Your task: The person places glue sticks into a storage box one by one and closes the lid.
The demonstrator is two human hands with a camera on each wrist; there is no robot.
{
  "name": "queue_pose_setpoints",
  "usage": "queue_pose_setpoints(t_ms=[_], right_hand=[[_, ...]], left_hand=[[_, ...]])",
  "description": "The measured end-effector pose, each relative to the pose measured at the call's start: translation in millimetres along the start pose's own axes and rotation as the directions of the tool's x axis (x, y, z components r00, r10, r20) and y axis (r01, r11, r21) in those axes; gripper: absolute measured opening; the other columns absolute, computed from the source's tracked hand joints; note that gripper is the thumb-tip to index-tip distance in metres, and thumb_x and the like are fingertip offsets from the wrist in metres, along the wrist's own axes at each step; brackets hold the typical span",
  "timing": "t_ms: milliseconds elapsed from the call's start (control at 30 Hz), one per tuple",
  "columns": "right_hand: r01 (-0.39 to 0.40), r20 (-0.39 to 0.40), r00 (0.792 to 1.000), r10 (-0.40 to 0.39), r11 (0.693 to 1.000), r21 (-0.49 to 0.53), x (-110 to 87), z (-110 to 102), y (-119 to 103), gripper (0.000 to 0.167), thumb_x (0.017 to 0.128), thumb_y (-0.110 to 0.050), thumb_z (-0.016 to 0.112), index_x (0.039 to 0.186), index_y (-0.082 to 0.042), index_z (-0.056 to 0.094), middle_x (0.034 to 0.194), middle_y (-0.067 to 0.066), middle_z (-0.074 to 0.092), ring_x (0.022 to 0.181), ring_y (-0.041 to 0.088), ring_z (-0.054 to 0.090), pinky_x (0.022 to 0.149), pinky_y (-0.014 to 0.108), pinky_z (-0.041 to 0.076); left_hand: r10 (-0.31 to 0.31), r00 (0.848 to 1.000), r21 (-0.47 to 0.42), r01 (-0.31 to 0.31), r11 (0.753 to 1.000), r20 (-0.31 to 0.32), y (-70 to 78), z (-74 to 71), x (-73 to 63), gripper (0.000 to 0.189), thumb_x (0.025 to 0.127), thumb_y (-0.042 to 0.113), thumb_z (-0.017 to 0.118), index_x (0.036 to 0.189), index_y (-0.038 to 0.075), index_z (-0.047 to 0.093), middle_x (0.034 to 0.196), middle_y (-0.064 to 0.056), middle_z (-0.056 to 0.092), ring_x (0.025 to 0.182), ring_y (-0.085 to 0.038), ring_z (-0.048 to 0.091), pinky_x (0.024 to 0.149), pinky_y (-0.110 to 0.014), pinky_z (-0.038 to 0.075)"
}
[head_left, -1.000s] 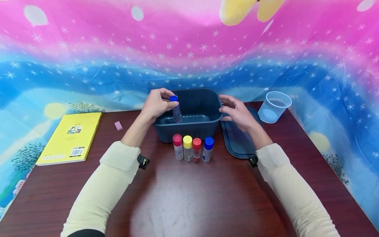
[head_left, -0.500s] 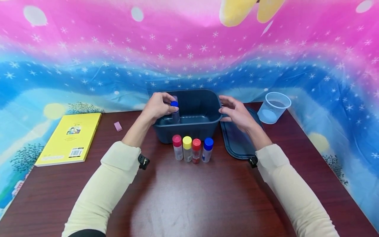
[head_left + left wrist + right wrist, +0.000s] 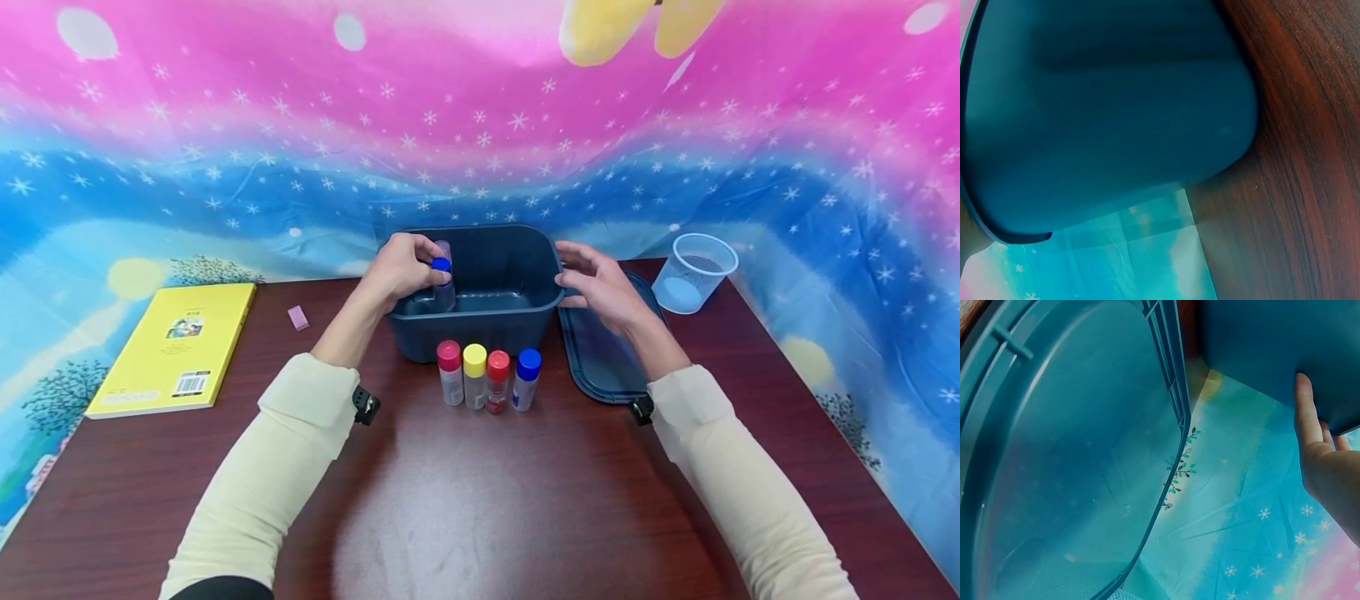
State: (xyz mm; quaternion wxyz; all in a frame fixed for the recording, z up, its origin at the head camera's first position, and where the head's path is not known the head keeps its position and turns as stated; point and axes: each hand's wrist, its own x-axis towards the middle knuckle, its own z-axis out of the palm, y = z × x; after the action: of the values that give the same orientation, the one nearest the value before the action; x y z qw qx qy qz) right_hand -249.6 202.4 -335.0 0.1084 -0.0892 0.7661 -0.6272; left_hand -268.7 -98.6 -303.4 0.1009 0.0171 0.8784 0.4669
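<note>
**Pinched on one side, only touching on the other**

Far left lies a yellow book (image 3: 176, 350), then a pink block (image 3: 297, 318), both apart from my work. My left hand (image 3: 401, 268) reaches over the left rim of the dark bin (image 3: 480, 329), thumb and fingers pinching a blue-capped bottle (image 3: 444, 293) upright inside, near that end. I can't make out whether its base meets the bin's floor; if it doesn't, loosening my pinch could drop or topple it. Just behind shows a see-through shape (image 3: 445, 248), mostly covered, perhaps another bottle; a bump between the two could tip either.

Before the bin's front wall stand four more, left to right: the pinkish-red cap (image 3: 449, 358), the yellow cap (image 3: 475, 360), the red cap (image 3: 498, 367) and the blue cap (image 3: 528, 367). They're slim, so a nudge of the bin could knock them over. Their labels are too small to read.

My right hand (image 3: 600, 287) touches the bin's right end, fingers fairly straight and slightly spread, some tips hidden. So light a touch might let the bin slide. Partly covered beneath lies the dark lid (image 3: 600, 358); far right stands a mesh cup (image 3: 693, 275). My left wrist view catches mainly bin wall, no bottle.
</note>
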Motion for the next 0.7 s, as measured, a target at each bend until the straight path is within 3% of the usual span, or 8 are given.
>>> queue_pose_setpoints(t_ms=[333, 700], right_hand=[[-0.005, -0.004, 1.0, 0.005, 1.0, 0.007, -0.4, 0.0, 0.4, 0.06, 0.103, -0.008, 0.049, 0.16, -0.009, 0.029, 0.157, 0.015, 0.036, 0.137, 0.035, 0.043, 0.103, 0.049, 0.049], [-0.008, -0.004, 1.0, 0.008, 1.0, 0.01, -0.1, 0.5, 0.4, 0.06, 0.103, -0.008, 0.047, 0.16, -0.009, 0.028, 0.158, 0.015, 0.034, 0.139, 0.038, 0.04, 0.104, 0.051, 0.047]], left_hand=[[0.026, 0.999, 0.079, -0.024, 0.997, -0.037, 2.5, -2.1, -2.8, 0.033, 0.092, 0.009, 0.076, 0.123, 0.003, 0.067, 0.123, -0.015, 0.062, 0.114, -0.03, 0.058, 0.095, -0.042, 0.054], [0.082, 0.995, 0.052, -0.079, 0.996, -0.056, 3.5, -9.2, -8.2, 0.032, 0.092, 0.006, 0.075, 0.122, 0.0, 0.067, 0.119, -0.016, 0.065, 0.11, -0.03, 0.062, 0.095, -0.041, 0.054]])
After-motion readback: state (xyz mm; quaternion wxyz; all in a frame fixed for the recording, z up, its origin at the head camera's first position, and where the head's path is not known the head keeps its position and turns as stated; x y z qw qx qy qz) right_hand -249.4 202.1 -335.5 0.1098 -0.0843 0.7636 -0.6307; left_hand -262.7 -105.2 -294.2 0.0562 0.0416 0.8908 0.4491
